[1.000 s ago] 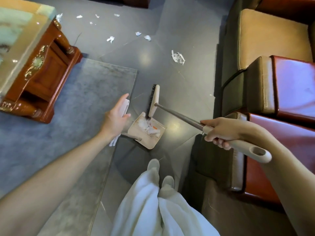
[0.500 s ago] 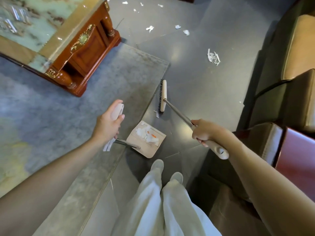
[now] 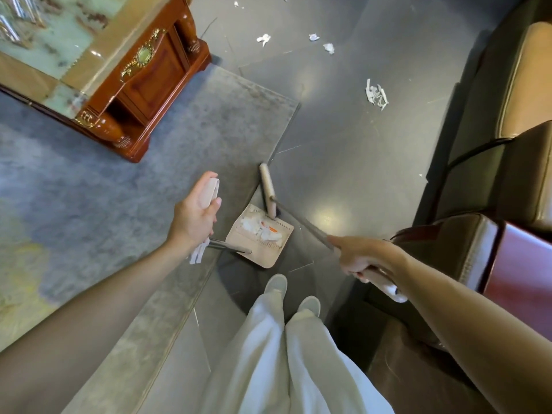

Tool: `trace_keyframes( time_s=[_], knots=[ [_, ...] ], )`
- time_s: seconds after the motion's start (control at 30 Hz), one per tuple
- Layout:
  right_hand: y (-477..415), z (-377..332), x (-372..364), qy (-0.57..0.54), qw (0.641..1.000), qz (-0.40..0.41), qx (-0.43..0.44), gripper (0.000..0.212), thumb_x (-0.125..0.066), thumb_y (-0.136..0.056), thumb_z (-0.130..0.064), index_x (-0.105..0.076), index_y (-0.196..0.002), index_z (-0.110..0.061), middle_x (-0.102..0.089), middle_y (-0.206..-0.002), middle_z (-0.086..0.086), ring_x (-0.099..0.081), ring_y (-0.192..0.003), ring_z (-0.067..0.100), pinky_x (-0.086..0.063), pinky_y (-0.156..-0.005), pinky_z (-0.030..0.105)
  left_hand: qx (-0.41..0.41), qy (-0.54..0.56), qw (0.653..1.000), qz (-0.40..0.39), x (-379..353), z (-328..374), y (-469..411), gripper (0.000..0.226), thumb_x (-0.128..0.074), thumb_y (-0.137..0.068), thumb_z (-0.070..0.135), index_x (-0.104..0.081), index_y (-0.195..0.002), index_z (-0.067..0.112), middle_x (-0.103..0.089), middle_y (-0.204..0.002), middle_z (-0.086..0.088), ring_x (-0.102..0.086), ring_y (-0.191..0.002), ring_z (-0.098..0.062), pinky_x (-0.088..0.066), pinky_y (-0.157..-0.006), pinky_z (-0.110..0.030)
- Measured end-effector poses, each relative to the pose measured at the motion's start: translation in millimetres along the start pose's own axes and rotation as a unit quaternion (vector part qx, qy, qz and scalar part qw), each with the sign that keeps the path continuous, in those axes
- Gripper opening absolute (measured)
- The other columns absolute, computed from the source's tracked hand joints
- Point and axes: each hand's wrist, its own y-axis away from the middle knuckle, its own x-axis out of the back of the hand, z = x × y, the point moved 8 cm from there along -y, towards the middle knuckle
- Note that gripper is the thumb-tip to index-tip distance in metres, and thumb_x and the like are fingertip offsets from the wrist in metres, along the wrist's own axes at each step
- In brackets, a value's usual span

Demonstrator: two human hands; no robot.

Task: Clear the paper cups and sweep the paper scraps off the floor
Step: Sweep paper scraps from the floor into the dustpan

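Head view looks down on a dark grey tiled floor (image 3: 343,144) with a glossy sheen. A grey-blue rug (image 3: 89,189) covers its left part, and a carved red-brown coffee table (image 3: 155,76) with a pale green stone top stands on the rug's far side. A brown leather sofa (image 3: 522,85) runs along the right edge.

Loose paper scraps (image 3: 377,95) lie on the bare tiles near the sofa, with smaller bits farther off toward the top of the frame.

A beige dustpan (image 3: 260,252) sits on the tiles right at the rug's edge, just ahead of the person's white shoes (image 3: 276,285). White torn paper with an orange-marked piece is heaped inside it. The broom (image 3: 268,189) has its head lying along the rug's border, the near end at the pan's far rim.

The left hand (image 3: 194,216) is wrapped round the pale grip of the dustpan's long handle. The right hand (image 3: 361,255) is closed round the broom's shaft where metal meets the pale grip.
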Motion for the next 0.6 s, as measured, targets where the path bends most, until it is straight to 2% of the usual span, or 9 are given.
trace_keyframes(
  time_s=[0.1,0.2,0.37,0.47,0.6],
  knots=[
    [18.4,8.1,-13.7,-0.004,1.0,-0.024,-0.008,0.085,-0.049,-0.088,0.008,-0.018,-0.151,-0.039,-0.05,-0.101,0.007,-0.05,-0.058,0.012,-0.039,-0.038,0.016,-0.005,-0.002,1.0,-0.009,-4.7,4.8,-8.1,0.046,-0.052,-0.096,0.011,-0.049,-0.119,0.051,-0.049,-0.06,-0.01,-0.042,-0.039,-0.017,-0.035,-0.035,-0.02],
    [37.0,13.3,-10.7,0.025,0.999,-0.022,-0.004,0.085,-0.047,-0.089,0.007,-0.013,-0.151,-0.041,-0.052,-0.097,0.008,-0.05,-0.051,0.012,-0.039,-0.036,0.016,-0.016,-0.016,0.999,-0.045,-13.8,12.9,-10.3,0.046,-0.051,-0.097,0.009,-0.048,-0.129,0.041,-0.05,-0.061,-0.011,-0.043,-0.042,-0.019,-0.037,-0.034,-0.02],
    [59.2,14.4,11.5,-0.006,1.0,-0.003,0.005,0.087,-0.047,-0.09,0.005,-0.007,-0.152,-0.042,-0.05,-0.092,0.004,-0.051,-0.051,0.011,-0.041,-0.038,0.016,-0.04,-0.017,0.997,-0.068,-25.8,38.9,-25.9,0.048,-0.052,-0.095,0.007,-0.046,-0.119,0.049,-0.05,-0.06,-0.01,-0.043,-0.036,-0.013,-0.039,-0.035,-0.024],
    [67.8,22.0,35.1,-0.024,0.999,0.024,0.006,0.082,-0.048,-0.091,0.004,-0.011,-0.152,-0.035,-0.049,-0.079,0.002,-0.05,-0.052,0.012,-0.042,-0.04,0.016,-0.066,-0.038,0.994,-0.076,-38.0,64.1,-40.2,0.047,-0.052,-0.094,0.007,-0.049,-0.124,0.043,-0.05,-0.059,-0.009,-0.042,-0.035,-0.013,-0.038,-0.034,-0.021],
    [67.3,59.5,69.6,-0.129,0.99,0.05,-0.019,0.085,-0.052,-0.089,0.004,-0.013,-0.153,-0.036,-0.05,-0.077,0.005,-0.05,-0.054,0.015,-0.046,-0.047,0.023,-0.097,-0.048,0.99,-0.089,-67.6,104.4,-65.8,0.046,-0.052,-0.095,0.006,-0.049,-0.129,0.037,-0.05,-0.06,-0.009,-0.041,-0.035,-0.01,-0.036,-0.034,-0.017]
  ],
)
